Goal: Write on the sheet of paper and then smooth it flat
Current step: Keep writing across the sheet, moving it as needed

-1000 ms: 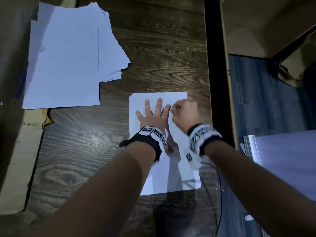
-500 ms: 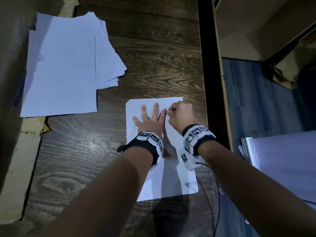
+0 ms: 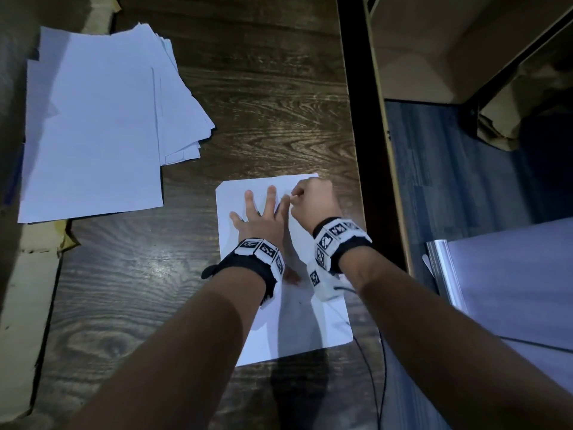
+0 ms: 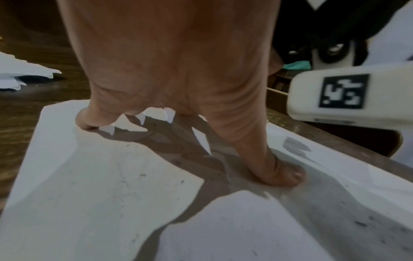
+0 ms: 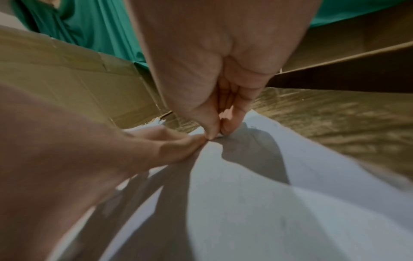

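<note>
A white sheet of paper (image 3: 297,321) lies on the dark wooden table (image 3: 263,103), close to its right edge. My left hand (image 3: 263,209) presses flat on the sheet's upper half with its fingers spread. The left wrist view shows its thumb (image 4: 283,173) and little finger down on the sheet (image 4: 89,176). My right hand (image 3: 311,200) is curled right beside it at the sheet's top right. In the right wrist view its thumb and fingers (image 5: 214,131) pinch together at the paper (image 5: 268,203), as on a pen that is almost wholly hidden.
A loose stack of white sheets (image 3: 93,128) lies at the back left. Cardboard (image 3: 28,305) runs along the left side. The table's right edge (image 3: 350,119) is close to my right hand, with a box (image 3: 434,41) and floor beyond. A thin cable (image 3: 372,367) hangs from my right wrist.
Both hands stay on the upper part of the sheet, in the same hold. Only the head view has drifted a little.
</note>
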The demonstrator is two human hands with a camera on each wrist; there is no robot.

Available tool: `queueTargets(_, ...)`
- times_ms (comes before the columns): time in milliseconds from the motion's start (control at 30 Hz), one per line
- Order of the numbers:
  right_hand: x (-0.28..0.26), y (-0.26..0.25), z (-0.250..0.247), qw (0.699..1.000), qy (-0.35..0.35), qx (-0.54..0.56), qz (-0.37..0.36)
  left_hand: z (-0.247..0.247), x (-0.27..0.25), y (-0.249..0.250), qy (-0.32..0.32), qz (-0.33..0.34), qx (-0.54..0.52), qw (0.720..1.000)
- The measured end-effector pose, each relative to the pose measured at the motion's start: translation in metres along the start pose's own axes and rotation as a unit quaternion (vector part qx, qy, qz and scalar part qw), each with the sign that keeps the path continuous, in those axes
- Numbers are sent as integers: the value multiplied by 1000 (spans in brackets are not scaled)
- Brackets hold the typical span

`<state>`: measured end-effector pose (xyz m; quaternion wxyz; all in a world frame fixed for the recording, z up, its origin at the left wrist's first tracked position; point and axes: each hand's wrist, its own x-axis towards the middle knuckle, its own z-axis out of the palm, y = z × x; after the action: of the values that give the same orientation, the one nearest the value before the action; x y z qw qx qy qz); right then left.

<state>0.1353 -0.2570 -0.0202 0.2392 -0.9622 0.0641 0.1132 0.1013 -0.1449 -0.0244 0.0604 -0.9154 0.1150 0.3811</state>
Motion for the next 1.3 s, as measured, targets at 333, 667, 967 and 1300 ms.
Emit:
queueTargets(333,-13,5,4,999,-23,-24,-37,-3,-3,-1,-5,2,5,1000)
queueTargets(667,-84,13,14,997,-63,4,-49,30,-14,-32,50,100,-8,994)
queueTargets(967,-24,-6,11,999,-30,-5,-44,22,-5,-72,83,147,-78,983)
queueTargets(1300,-77,-11,31,989,-77,-47,-113,26,-5,-71,102,114,-39,987)
